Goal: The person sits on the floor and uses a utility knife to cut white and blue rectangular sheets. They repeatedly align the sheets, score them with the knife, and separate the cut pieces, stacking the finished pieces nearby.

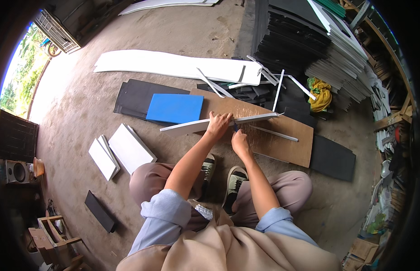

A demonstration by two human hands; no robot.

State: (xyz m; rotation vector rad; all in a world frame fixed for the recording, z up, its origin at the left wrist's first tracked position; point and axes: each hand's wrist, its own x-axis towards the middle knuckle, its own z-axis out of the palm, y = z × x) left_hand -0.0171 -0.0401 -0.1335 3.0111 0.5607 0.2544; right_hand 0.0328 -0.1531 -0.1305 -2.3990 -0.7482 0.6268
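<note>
A white foam sheet [185, 128] is tilted up on its edge across a brown board [289, 147]. My left hand [219, 125] is closed over its upper edge, with the fingers pressed down on it. Just to the right and nearer to me, my right hand [240, 141] is wrapped round a small blue cutter [236, 127] held against the sheet; its blade is hidden. White offcut strips [275, 133] lie on the board. A flat blue sheet [174, 108] rests over the board's left end and a black sheet [131, 97].
Beyond the board lies a long white sheet [160, 63]. A tall stack of black sheets [291, 43] and a yellow cloth [319, 95] are at the far right. White panels [131, 147] and a black block [99, 211] lie on the floor at left.
</note>
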